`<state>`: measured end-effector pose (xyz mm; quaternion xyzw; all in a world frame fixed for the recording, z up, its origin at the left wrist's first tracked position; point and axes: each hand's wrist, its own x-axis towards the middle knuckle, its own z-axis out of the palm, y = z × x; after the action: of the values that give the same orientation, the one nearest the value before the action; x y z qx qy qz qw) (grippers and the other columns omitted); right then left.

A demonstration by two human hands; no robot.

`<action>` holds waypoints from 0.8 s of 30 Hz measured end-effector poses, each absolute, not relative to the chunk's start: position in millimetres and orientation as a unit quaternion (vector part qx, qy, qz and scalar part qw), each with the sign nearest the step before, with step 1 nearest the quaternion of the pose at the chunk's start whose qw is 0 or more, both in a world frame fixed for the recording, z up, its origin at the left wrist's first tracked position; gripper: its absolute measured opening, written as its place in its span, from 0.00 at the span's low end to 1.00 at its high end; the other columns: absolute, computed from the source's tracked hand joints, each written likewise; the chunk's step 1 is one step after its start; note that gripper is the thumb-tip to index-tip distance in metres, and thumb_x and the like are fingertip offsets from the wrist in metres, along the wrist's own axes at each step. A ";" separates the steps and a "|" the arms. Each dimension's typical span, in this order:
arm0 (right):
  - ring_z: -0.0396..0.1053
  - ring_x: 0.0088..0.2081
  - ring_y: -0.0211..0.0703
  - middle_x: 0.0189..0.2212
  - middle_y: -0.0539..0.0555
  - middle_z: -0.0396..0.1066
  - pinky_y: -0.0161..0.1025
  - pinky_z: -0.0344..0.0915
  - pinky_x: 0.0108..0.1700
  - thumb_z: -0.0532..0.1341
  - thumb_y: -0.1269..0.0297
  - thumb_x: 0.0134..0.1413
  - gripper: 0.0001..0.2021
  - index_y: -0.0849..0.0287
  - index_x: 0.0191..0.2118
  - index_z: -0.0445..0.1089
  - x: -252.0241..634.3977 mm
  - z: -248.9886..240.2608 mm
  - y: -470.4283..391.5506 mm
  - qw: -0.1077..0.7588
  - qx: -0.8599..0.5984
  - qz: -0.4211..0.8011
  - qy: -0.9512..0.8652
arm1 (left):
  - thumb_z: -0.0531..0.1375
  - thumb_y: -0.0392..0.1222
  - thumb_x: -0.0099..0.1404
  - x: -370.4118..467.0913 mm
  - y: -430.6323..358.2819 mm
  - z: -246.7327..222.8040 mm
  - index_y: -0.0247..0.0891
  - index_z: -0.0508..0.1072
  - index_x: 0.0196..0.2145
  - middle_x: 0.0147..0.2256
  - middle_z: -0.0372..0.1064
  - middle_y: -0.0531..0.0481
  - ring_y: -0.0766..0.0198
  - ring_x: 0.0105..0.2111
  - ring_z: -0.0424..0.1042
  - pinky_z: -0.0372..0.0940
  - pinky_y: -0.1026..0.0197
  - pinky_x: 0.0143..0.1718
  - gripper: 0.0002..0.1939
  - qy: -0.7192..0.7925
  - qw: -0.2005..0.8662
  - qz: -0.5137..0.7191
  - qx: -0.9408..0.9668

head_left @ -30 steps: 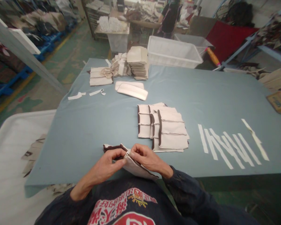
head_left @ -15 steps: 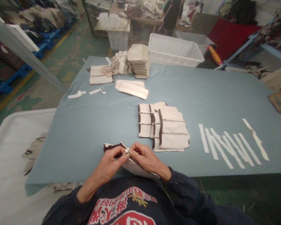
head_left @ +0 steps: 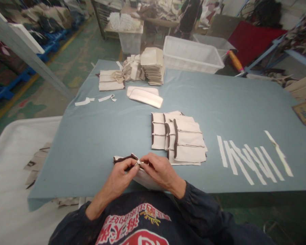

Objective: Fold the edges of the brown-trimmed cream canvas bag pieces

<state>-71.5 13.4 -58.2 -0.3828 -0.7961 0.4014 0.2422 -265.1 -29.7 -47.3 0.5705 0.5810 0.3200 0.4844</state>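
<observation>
At the table's near edge, a cream fabric piece with dark brown trim (head_left: pixel 148 180) is pinched between both hands. My left hand (head_left: pixel 121 175) grips its upper edge with thumb and forefinger. Close against it, fingertips nearly touching, my right hand (head_left: pixel 163 172) pinches the same edge. A small whitish bit shows between the fingertips; what it is I cannot make out. Just beyond my right hand lies an overlapping pile of similar cream fabric pieces (head_left: pixel 189 139) with brown edging and stitched seams.
White strips (head_left: pixel 241 163) lie in a row at the right. Two pale oblong panels (head_left: pixel 146 98), a stack of cream fabric (head_left: pixel 153 66) and a white plastic bin (head_left: pixel 192 56) are at the back. A white cart (head_left: pixel 12 149) stands left. A person (head_left: pixel 190 17) is in the background.
My right hand has turned slightly at the wrist, its fingers still at the fabric's edge. My left hand stays almost in place. The view has shifted a little.
</observation>
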 end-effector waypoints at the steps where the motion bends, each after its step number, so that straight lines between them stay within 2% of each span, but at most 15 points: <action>1: 0.72 0.38 0.43 0.37 0.57 0.76 0.38 0.63 0.41 0.57 0.63 0.71 0.08 0.57 0.44 0.74 -69.8 -57.5 14.8 0.232 -0.370 0.372 -0.820 | 0.57 0.45 0.69 -264.9 -29.4 -47.1 0.37 0.76 0.32 0.29 0.73 0.53 0.63 0.30 0.68 0.62 0.64 0.33 0.12 0.582 0.480 0.315 0.576; 7: 0.72 0.35 0.44 0.34 0.57 0.76 0.38 0.61 0.35 0.54 0.65 0.73 0.12 0.57 0.41 0.75 -64.1 -51.8 19.5 0.166 -0.331 0.273 -0.888 | 0.56 0.45 0.71 -262.7 -29.3 -40.5 0.37 0.78 0.33 0.29 0.76 0.52 0.62 0.30 0.71 0.61 0.64 0.32 0.15 0.576 0.457 0.279 0.618; 12: 0.72 0.34 0.43 0.33 0.55 0.77 0.37 0.59 0.35 0.59 0.69 0.66 0.06 0.56 0.36 0.73 -69.1 -47.5 16.9 0.158 -0.361 0.279 -0.876 | 0.56 0.42 0.68 -256.6 -29.6 -34.3 0.37 0.79 0.31 0.28 0.76 0.51 0.61 0.30 0.71 0.60 0.62 0.33 0.13 0.593 0.434 0.268 0.623; 16: 0.70 0.30 0.41 0.29 0.52 0.76 0.36 0.58 0.34 0.63 0.71 0.59 0.04 0.57 0.33 0.71 -78.6 -46.9 11.2 0.183 -0.446 0.350 -0.803 | 0.56 0.43 0.65 -253.8 -29.8 -38.9 0.37 0.75 0.27 0.25 0.70 0.53 0.62 0.28 0.68 0.58 0.62 0.31 0.13 0.614 0.444 0.285 0.587; 20: 0.67 0.27 0.38 0.25 0.49 0.74 0.35 0.56 0.30 0.63 0.71 0.56 0.04 0.57 0.30 0.71 -82.1 -48.2 7.8 0.181 -0.507 0.454 -0.710 | 0.55 0.46 0.64 -254.8 -29.6 -46.2 0.37 0.70 0.23 0.22 0.64 0.54 0.64 0.26 0.64 0.56 0.64 0.28 0.15 0.601 0.475 0.294 0.572; 24: 0.67 0.27 0.37 0.26 0.48 0.73 0.34 0.57 0.31 0.61 0.72 0.58 0.05 0.57 0.31 0.71 -78.2 -48.3 6.6 0.184 -0.477 0.479 -0.713 | 0.56 0.45 0.63 -257.8 -28.6 -43.7 0.37 0.72 0.24 0.22 0.65 0.54 0.64 0.25 0.63 0.56 0.64 0.28 0.14 0.593 0.476 0.284 0.584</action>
<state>-78.2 6.6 -48.3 -0.4769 -0.7135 0.4794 0.1835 -257.8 -28.6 -43.7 0.5841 0.5931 0.2844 0.4756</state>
